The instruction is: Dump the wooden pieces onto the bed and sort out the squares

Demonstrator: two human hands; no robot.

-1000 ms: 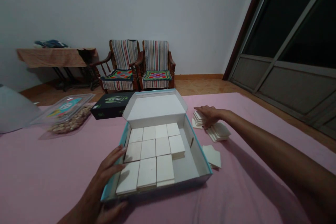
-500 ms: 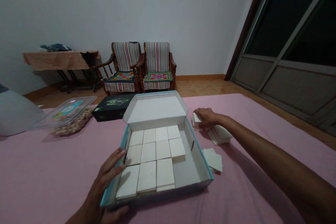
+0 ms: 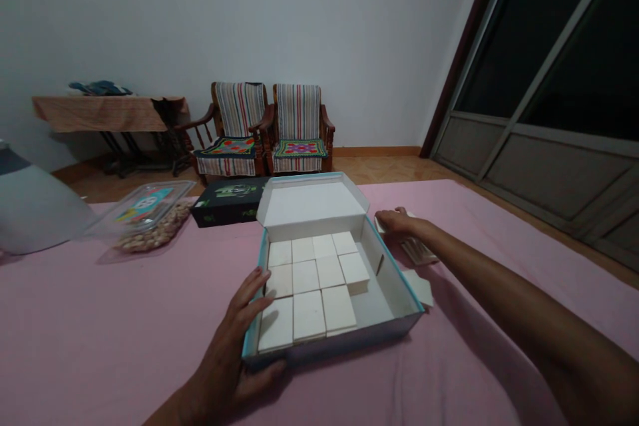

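Note:
A shallow open box with blue edges and a white inside lies on the pink cloth, its lid raised at the back. Inside, stacks of white cards stand in rows, with a bare strip along the right side. My left hand grips the box's near left corner, fingers over the left wall and thumb low at the front. To the right of the box, my right hand is closed around a stack of white cards, mostly hidden by the hand. More cards lie beside it, and a few loose cards lie nearer the box.
A black box lies behind on the left, beside a clear plastic container of nut-like pieces. A pale rounded object is at the left edge. Two wooden armchairs and a cloth-covered table stand along the wall.
The card box has shifted right and slightly away with my left hand on it, now covering part of the loose cards. My right hand stays at the card stacks; the view has shifted a little.

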